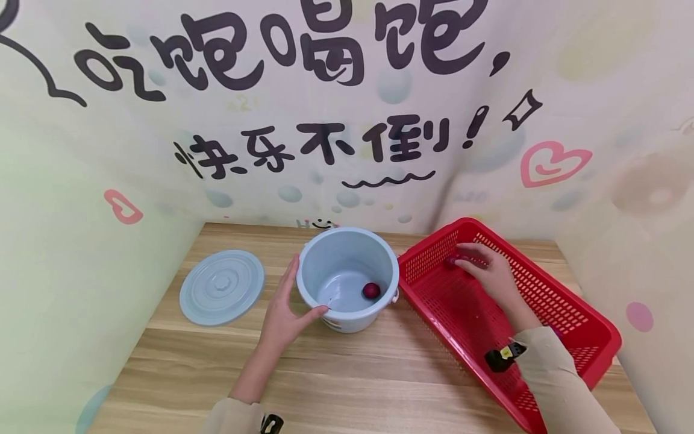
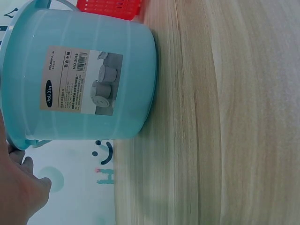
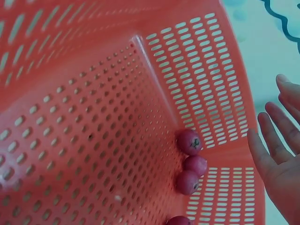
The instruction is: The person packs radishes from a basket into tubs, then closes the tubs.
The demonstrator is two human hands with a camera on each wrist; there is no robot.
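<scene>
A light blue bucket (image 1: 347, 316) stands on the table with one dark red round fruit (image 1: 371, 291) inside. My left hand (image 1: 283, 316) holds its near left side, thumb at the front rim and fingers along the outside; in the left wrist view the hand (image 2: 21, 187) is at the rim, partly cut off. My right hand (image 1: 490, 274) reaches into the red plastic basket (image 1: 434, 325), over its far left corner. Several round red fruits (image 3: 189, 142) lie there. In the right wrist view the right hand's fingers (image 3: 276, 140) are spread, apart from the fruits.
A light blue lid (image 1: 222, 286) lies flat on the wooden table (image 1: 347, 386) left of the bucket. The perforated basket stands close to the bucket's right side. A printed wall (image 1: 325, 199) rises behind the table, with side walls left and right.
</scene>
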